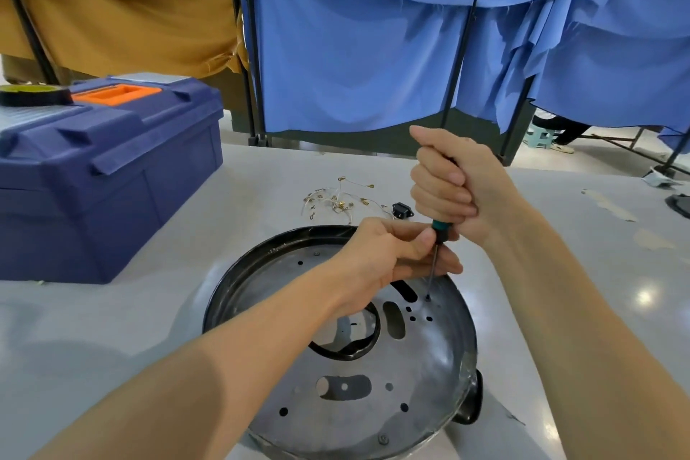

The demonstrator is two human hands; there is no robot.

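A round black-rimmed metal base plate (373, 407) with several holes and slots lies upside down on the white table. A screwdriver (433, 258) with a green and black handle stands upright over it, its tip in a small hole at the plate's far right. My right hand (451, 187) grips the handle from above. My left hand (392, 258) pinches the shaft just below the handle and rests over the plate's far rim.
A blue toolbox (108, 175) with an orange handle stands at the left, a roll of black tape (33, 95) on its lid. Loose white wires with gold terminals (339, 198) and a small black socket (402, 210) lie beyond the plate. Blue and tan curtains hang behind the table.
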